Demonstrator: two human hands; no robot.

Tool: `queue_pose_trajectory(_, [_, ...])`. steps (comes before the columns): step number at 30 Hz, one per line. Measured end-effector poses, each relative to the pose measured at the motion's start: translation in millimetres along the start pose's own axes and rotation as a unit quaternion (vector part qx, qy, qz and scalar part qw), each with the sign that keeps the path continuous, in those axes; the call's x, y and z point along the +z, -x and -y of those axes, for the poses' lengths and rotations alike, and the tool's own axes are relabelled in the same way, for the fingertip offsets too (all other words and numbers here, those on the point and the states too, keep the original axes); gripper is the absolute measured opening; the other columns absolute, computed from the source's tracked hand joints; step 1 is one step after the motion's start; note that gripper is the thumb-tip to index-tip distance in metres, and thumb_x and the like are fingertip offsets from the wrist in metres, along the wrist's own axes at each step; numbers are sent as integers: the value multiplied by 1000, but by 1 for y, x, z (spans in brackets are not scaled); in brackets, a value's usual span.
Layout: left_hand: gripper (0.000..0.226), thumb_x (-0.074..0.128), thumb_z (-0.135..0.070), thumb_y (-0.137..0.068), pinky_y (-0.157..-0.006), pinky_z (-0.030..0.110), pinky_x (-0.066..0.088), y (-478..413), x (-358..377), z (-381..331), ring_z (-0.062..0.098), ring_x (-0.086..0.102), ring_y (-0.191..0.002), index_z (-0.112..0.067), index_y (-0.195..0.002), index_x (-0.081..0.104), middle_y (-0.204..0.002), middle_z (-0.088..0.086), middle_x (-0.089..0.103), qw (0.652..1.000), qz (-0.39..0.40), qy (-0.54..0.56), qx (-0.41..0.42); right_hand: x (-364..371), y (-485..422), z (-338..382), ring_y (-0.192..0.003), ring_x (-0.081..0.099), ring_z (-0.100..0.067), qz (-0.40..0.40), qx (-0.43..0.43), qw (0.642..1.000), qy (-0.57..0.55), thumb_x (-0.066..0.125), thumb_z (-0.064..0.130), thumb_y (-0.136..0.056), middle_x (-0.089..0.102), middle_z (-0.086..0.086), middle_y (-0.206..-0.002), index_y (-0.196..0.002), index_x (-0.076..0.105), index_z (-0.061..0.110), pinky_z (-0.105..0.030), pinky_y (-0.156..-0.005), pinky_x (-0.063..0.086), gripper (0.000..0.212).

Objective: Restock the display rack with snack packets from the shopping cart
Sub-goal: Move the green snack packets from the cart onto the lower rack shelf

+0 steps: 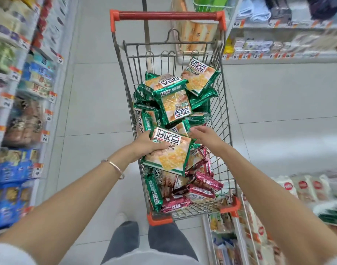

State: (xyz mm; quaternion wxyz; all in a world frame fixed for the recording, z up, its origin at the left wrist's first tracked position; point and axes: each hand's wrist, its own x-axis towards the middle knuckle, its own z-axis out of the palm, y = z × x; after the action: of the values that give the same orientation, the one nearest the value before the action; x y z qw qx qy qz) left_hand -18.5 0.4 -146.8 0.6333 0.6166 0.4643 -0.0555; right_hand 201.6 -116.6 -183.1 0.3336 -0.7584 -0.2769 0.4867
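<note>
A wire shopping cart point(224, 119) with a red handle stands in the aisle before me, filled with several green snack packets point(175, 104) and dark red packets point(202, 186). My left hand point(144, 148) grips one green packet point(169, 155) by its left edge, thumb on top, holding it above the pile. My right hand point(204, 136) reaches into the cart just right of that packet, fingers loosely extended over the pile and holding nothing. The display rack point(246, 232) with white wire dividers stands at the lower right, partly stocked.
Shelves of packaged goods point(20, 131) line the left of the aisle. More shelves with price tags point(278, 54) run along the right. A stack of tissue packs point(198, 35) stands beyond the cart. The tiled floor point(95, 104) lies on both sides of the cart.
</note>
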Motion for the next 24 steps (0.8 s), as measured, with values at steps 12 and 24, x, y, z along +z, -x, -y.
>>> queue_pose_trajectory(12, [29,80,-20,-83,-73,33,61,18,-40,11,20,76,-80,-14,-107,65,-105,12,77,980,-64,183,-39,7,-32,-18,-129,51,-35,36,110,971,208,74,46,-84,51,-16,-144,-139,48,3,-46,-105,46,75])
queue_pose_trajectory(24, [93,35,-70,-95,-121,51,18,37,28,-68,33,10,-153,-13,-160,0,-168,9,2,996,-89,-2,8,-78,98,0,-114,63,-23,157,104,956,-227,85,30,-69,65,-11,-126,-137,45,1,-35,-95,54,83])
